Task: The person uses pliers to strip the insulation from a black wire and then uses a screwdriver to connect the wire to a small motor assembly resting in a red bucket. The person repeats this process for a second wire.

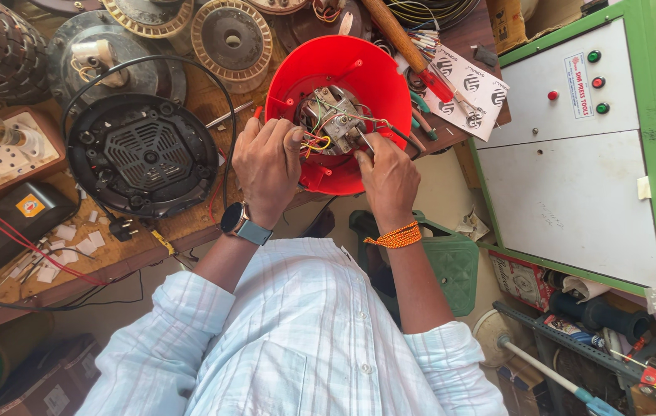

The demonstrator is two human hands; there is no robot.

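Observation:
A round red plastic housing [359, 69] lies open at the near edge of the wooden bench, with a metal switch block [336, 117] and several coloured wires inside it. My left hand [268, 166], a watch on its wrist, grips the housing's near rim beside the wires. My right hand [388, 179], an orange thread band on its wrist, pinches a thin metal tool [365, 141] whose tip meets the switch block.
A black round vented base [143, 154] with a black cord lies left of the housing. Motor stators and plates crowd the bench's far side. A bulb test board [5, 150] sits at left. A green-framed white cabinet [574, 146] stands at right, a green stool [451, 262] below.

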